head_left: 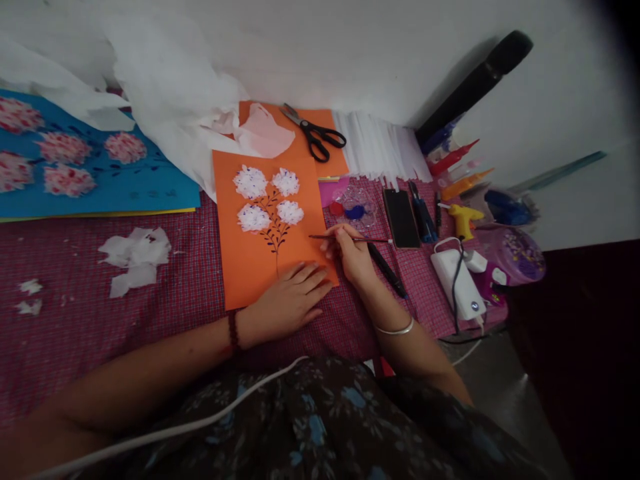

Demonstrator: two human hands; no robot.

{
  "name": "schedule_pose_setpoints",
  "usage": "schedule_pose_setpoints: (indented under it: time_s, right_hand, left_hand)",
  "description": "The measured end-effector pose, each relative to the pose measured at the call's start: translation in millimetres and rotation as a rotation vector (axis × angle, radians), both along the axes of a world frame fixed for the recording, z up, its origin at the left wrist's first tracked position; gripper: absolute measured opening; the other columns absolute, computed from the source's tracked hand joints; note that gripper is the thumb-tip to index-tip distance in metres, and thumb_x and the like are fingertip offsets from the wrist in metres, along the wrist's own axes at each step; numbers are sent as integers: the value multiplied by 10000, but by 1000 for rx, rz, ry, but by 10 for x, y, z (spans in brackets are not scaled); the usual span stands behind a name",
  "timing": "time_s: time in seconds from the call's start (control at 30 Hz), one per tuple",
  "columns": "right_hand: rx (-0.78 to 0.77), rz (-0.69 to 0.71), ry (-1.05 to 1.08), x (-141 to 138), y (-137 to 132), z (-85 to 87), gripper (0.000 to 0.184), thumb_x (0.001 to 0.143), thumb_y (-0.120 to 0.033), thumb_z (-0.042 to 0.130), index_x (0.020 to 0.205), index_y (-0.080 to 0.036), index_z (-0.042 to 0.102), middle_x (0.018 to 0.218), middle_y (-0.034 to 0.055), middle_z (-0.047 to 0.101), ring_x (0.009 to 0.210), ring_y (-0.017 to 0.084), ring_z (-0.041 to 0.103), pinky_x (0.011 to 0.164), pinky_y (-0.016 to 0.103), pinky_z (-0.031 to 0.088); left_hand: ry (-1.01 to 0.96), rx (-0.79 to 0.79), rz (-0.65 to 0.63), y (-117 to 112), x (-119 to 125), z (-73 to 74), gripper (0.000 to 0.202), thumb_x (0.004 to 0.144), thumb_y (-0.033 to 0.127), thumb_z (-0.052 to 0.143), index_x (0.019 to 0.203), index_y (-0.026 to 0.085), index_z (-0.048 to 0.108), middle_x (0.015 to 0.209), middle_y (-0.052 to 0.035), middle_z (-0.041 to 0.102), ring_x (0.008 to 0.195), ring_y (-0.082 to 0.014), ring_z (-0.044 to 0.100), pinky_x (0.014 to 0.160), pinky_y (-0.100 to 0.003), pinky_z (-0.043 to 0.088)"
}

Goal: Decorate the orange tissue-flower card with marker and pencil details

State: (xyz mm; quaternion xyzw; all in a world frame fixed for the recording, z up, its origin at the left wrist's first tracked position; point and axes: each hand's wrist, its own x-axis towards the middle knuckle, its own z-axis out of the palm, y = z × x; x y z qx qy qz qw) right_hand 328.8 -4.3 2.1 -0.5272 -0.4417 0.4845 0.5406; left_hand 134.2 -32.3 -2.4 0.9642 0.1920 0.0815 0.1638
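Note:
My left hand (287,300) lies flat with fingers stretched over the lower edge of an orange sheet (240,267). On this sheet are several white paper flowers (253,217) with purple flecks, joined by a dark painted stem with small leaves (277,237). A thin paintbrush (370,240) is pinched in my right hand (350,253), its dark tip pointing left above the sheet's right side. Just beyond that hand, paint pots, one red (337,209) and one blue (355,213), sit in clear plastic. A black marker (387,270) lies beside my right wrist.
Black-handled scissors (320,137) rest on another orange sheet behind. At the right are a phone (402,219), a yellow glue gun (465,220) and a white power box (457,283) with cables. To the left lie tissue scraps (137,257) and a blue flower sheet (165,183).

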Motion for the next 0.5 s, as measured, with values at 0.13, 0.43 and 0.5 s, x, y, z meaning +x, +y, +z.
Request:
schedule_pose_setpoints:
  time_s: [0.13,0.43,0.5]
  right_hand:
    - [50,-16,-196,6,9,-40,158,895,-364,585,850,-225,644,702,-18,689,579,126,593,574,262,483]
    - [85,24,-393,-25,6,-26,114,836,-239,548,844,-219,660,780,5,706,701,157,648,692,310,519]
    - [95,31,-425,-36,8,-21,126,840,-245,546,855,-223,669,801,12,714,726,161,653,701,312,518]
  left_hand:
    - [-10,-3,0,3,-1,11,529,997,417,550,1453,158,484,1496,-121,527,1442,-321,385,1223,-479,241]
    - [-15,14,5,-2,11,10,516,1003,415,534,1447,157,491,1501,-125,523,1410,-309,424,1227,-478,238]
    - [-16,13,8,0,11,16,518,1001,415,539,1448,160,490,1500,-122,524,1414,-306,420,1229,-475,237]
